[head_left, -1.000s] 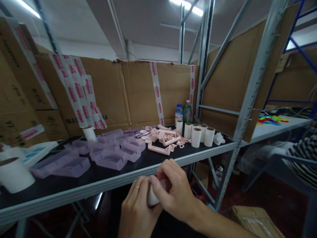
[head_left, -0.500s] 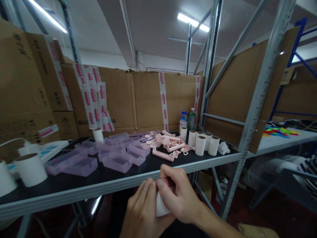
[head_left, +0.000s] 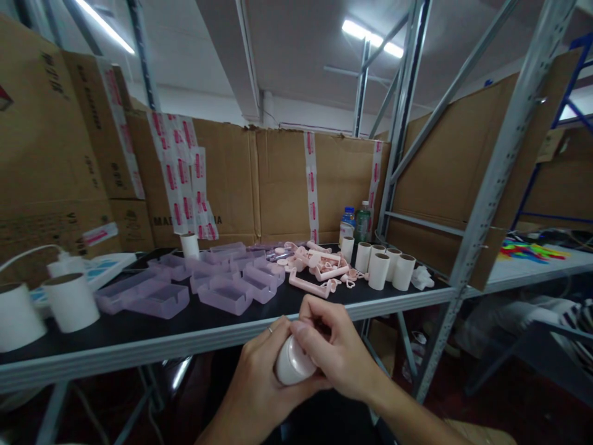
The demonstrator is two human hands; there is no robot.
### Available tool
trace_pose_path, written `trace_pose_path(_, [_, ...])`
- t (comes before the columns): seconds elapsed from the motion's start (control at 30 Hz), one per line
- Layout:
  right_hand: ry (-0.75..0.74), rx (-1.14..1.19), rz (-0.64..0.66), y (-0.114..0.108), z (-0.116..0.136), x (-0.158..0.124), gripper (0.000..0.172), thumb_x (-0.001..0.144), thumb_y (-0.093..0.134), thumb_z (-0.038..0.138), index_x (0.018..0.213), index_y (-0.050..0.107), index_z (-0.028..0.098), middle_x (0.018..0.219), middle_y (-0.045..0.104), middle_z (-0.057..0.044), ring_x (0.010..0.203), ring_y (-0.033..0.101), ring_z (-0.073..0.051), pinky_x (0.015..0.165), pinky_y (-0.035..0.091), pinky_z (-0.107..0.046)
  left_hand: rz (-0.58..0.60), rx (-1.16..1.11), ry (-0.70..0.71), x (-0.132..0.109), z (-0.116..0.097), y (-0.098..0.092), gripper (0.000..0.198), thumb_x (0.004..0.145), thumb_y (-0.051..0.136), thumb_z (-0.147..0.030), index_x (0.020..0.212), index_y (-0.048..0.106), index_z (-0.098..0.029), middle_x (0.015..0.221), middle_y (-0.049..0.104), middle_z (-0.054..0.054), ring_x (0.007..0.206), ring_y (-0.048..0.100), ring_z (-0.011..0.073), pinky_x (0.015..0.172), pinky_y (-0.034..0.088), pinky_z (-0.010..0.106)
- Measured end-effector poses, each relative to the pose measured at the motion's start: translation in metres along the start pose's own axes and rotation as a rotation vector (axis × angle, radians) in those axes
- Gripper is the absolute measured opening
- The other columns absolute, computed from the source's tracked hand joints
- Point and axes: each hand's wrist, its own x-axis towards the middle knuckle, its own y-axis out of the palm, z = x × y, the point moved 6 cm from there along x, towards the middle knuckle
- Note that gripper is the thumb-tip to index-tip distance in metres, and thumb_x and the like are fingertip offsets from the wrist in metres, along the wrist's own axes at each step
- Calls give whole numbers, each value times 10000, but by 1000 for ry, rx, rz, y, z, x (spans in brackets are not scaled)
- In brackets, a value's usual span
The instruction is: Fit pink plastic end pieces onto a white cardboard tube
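In front of the shelf's edge, my left hand is wrapped around a glossy white cylinder, its smooth rounded end tilted toward me. My right hand is closed against the cylinder's upper right side, thumb and curled fingers together; whatever lies between those fingertips is hidden. Beyond the hands, a loose pile of pale pink plastic parts lies on the black shelf top. Translucent purple trays are spread to the left of that pile.
Several white tubes with brown rims stand at the right, beside crumpled tissue. More white tubes and a power strip occupy the left. Two bottles stand at the back. A metal upright rises at the right.
The cylinder has turned in my hands, so its glossy rounded end now faces me. Both hands have risen slightly, and the view has shifted a little to the left.
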Motion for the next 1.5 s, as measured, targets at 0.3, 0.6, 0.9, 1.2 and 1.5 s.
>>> trace_pose_path(0.3, [113,41,-35,4,-10,22,315,860,590,338,624,426,209,599,407,52,600,378,-113,558,273,-271,19,-204,-252,2,26,8,285,838,752,-447,922,677,-185,856,735,20,719,647,190,664,512,275])
trace_pose_path(0.6, [157,109,-76,-2,-11,26,316,818,618,364,626,422,208,595,388,55,585,366,-104,529,272,-249,-230,-313,-237,0,32,3,337,900,701,-443,1131,580,-230,954,712,13,800,707,194,742,574,290])
trace_pose_path(0.9, [165,29,-109,-51,-11,65,392,890,588,487,642,435,225,574,377,61,444,375,-94,396,325,-235,-641,-793,-426,6,56,-4,371,898,693,-473,1143,487,-286,691,635,-90,494,614,123,588,586,271])
trace_pose_path(1.2, [-49,-480,-251,-105,-46,174,324,1011,669,391,1234,650,157,1186,667,-74,1000,689,-211,847,593,-367,-918,-1046,-653,38,72,-32,231,1003,528,-422,975,607,-207,791,693,-1,660,655,142,587,549,220])
trace_pose_path(1.5, [-159,-406,-178,-107,-120,205,246,926,719,336,822,571,170,967,675,-97,1075,588,-236,1028,439,-411,-721,-1026,-451,101,102,-43,141,945,725,-238,955,609,-158,950,693,38,852,695,147,808,590,288])
